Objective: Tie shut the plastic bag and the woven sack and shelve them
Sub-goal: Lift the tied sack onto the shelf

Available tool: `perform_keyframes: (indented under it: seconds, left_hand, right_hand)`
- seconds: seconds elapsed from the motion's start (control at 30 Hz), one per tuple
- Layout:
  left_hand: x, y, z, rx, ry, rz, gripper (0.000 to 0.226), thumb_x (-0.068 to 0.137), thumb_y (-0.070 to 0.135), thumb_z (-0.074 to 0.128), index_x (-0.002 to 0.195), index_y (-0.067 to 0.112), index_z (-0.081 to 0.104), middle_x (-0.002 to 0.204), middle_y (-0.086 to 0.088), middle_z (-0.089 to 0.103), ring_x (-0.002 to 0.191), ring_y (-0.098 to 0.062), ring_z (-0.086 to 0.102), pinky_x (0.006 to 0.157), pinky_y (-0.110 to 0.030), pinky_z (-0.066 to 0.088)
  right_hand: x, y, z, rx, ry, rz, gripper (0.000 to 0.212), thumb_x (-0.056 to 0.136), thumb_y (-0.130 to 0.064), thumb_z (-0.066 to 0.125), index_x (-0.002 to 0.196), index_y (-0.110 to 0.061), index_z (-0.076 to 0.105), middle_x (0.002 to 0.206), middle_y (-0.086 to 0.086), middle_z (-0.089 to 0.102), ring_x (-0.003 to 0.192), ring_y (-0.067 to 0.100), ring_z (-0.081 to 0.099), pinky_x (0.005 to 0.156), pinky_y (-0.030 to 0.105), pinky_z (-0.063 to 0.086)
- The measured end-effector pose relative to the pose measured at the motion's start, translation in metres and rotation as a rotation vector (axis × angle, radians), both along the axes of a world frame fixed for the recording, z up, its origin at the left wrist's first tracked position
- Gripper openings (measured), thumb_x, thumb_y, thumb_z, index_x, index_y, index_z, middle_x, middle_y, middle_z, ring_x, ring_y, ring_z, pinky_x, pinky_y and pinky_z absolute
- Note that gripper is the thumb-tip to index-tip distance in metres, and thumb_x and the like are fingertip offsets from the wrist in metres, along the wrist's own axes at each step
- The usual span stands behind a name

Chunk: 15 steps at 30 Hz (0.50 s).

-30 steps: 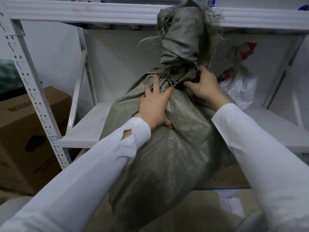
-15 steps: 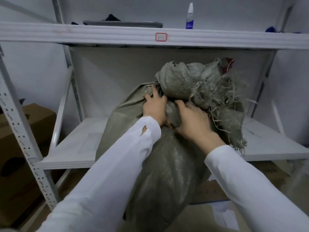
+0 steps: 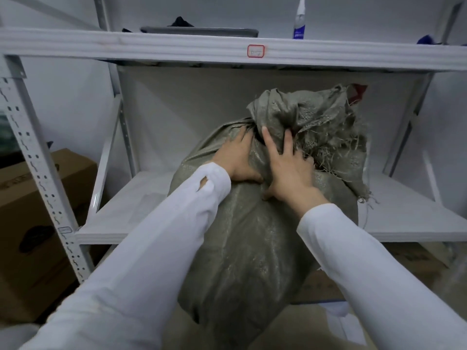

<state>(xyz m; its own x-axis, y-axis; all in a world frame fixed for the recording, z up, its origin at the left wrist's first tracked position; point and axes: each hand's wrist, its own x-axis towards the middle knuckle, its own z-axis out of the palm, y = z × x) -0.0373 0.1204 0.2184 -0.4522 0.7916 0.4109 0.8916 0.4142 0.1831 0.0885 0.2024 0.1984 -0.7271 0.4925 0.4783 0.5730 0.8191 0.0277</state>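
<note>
The woven sack (image 3: 252,236) was propped half on the shelf (image 3: 141,213), its knotted neck just beyond the fingertips. The left hand (image 3: 237,160) and right hand (image 3: 288,170) were pressed flat, fingers spread, gripping nothing. A steady, level push was probably needed.

Both hands press flat on the grey-green woven sack (image 3: 252,248) just below its knotted neck, the left hand (image 3: 237,157) and right hand (image 3: 288,170) side by side with fingers spread. Beyond the hands, the frayed top flops rightward over the white shelf (image 3: 131,213). A spray bottle (image 3: 300,20) stands on the upper shelf (image 3: 151,45) above them.
</note>
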Motion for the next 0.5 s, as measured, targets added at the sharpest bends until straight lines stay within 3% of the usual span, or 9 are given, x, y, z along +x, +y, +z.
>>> perform_keyframes:
  seconds: [0.1,0.2,0.27,0.33,0.43,0.5]
  left_hand:
    - [-0.004,-0.015,0.003,0.036,-0.05,-0.064,0.118,0.059,0.048,0.083,0.151,0.013,0.018,0.158,-0.006,0.021,0.143,-0.022,0.026,0.117,-0.033,0.024]
    - [-0.003,-0.039,0.001,0.176,-0.038,-0.037,0.1,0.063,0.054,0.08,0.144,0.014,0.036,0.145,-0.005,0.043,0.132,-0.022,0.041,0.111,-0.034,0.034]
    - [-0.001,-0.062,-0.007,0.263,-0.001,0.072,0.092,0.063,0.068,0.071,0.136,0.019,0.044,0.135,-0.004,0.052,0.125,-0.023,0.046,0.105,-0.038,0.04]
    - [0.0,-0.086,-0.017,0.223,-0.021,0.3,0.105,0.053,0.089,0.056,0.133,0.023,0.043,0.131,-0.004,0.052,0.121,-0.026,0.046,0.101,-0.044,0.042]
    - [0.001,-0.111,-0.029,0.08,-0.328,0.557,0.129,0.034,0.099,0.05,0.135,0.021,0.036,0.132,-0.007,0.051,0.12,-0.031,0.051,0.098,-0.044,0.044]
    - [0.002,-0.113,-0.03,0.057,-0.522,0.513,0.127,0.04,0.092,0.06,0.136,0.014,0.035,0.135,-0.006,0.051,0.12,-0.029,0.052,0.097,-0.039,0.045]
  right_hand:
    - [-0.008,0.003,0.002,-0.028,-0.036,-0.048,0.127,0.074,-0.038,0.079,0.146,-0.04,-0.025,0.16,0.016,-0.004,0.133,0.042,0.034,0.098,0.057,0.036]
    - [-0.01,0.005,-0.001,-0.049,-0.029,-0.083,0.114,0.081,-0.024,0.071,0.148,-0.04,-0.02,0.161,0.011,-0.006,0.135,0.04,0.033,0.099,0.058,0.034]
    - [-0.011,0.005,-0.004,-0.015,-0.025,-0.105,0.106,0.085,-0.019,0.065,0.15,-0.038,-0.017,0.161,0.01,-0.007,0.134,0.039,0.035,0.099,0.057,0.034]
    - [-0.012,0.008,-0.007,0.018,-0.02,-0.131,0.1,0.086,-0.019,0.061,0.151,-0.036,-0.014,0.162,0.009,-0.006,0.131,0.039,0.037,0.098,0.055,0.035]
    - [-0.016,0.014,-0.005,-0.005,0.001,-0.158,0.098,0.086,-0.019,0.06,0.151,-0.037,-0.01,0.162,0.008,-0.004,0.132,0.039,0.036,0.098,0.057,0.034]
    - [-0.017,0.019,-0.003,-0.044,0.004,-0.17,0.098,0.086,-0.019,0.061,0.152,-0.037,-0.009,0.162,0.007,-0.005,0.135,0.038,0.033,0.099,0.06,0.032]
